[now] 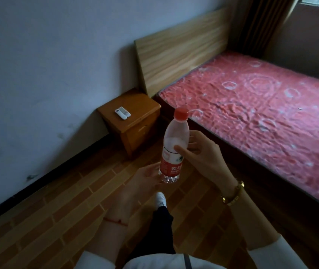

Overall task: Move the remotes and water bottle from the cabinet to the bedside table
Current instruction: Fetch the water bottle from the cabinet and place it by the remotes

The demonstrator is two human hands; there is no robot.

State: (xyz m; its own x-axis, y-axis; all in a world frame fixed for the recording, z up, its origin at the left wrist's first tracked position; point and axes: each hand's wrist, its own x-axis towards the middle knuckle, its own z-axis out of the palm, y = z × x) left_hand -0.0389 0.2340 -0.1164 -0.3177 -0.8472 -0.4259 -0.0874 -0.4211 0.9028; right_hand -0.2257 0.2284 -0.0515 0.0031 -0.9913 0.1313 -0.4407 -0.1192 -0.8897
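Observation:
A clear water bottle (174,144) with a red cap and red label is upright in front of me, above the floor. My right hand (199,152) grips its middle, thumb across the label's top edge. My left hand (147,176) cups the bottle's base from the left. Two white remotes (123,113) lie side by side on the wooden bedside table (135,121), which stands against the wall, ahead and to the left of the bottle. The cabinet is out of view.
A bed (261,113) with a red patterned cover and a wooden headboard (182,53) fills the right side, right beside the bedside table. Brick-patterned floor (57,210) stretches between me and the table. My foot in a white shoe (161,199) is below the bottle.

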